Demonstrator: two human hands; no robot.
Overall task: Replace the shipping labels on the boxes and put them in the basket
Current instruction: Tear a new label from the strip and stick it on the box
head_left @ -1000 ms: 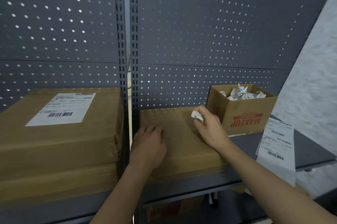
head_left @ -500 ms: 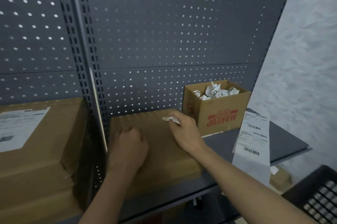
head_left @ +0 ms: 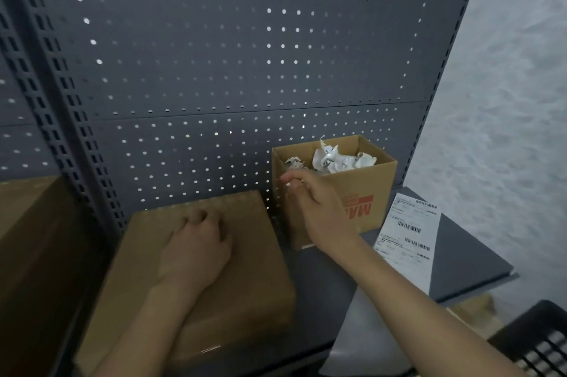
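**Now the new label waits on your right**

Your left hand (head_left: 196, 249) rests on the flat box (head_left: 251, 269), fingers curled under, gripping nothing; the top of this box shows no label. Your right hand (head_left: 322, 211) is at the near rim of the small carton (head_left: 368, 180) full of crumpled paper (head_left: 333, 159). Its fingertips are close together, but I cannot tell if they pinch a scrap. The label sheet (head_left: 408, 229) lies on the shelf (head_left: 460, 260) just right of the carton, apart from the flat box. Its long side runs from the back toward you, and the near end hangs over the shelf edge. I judge the right hand is the nearer one to take it. The basket (head_left: 534, 343) is low at your right.
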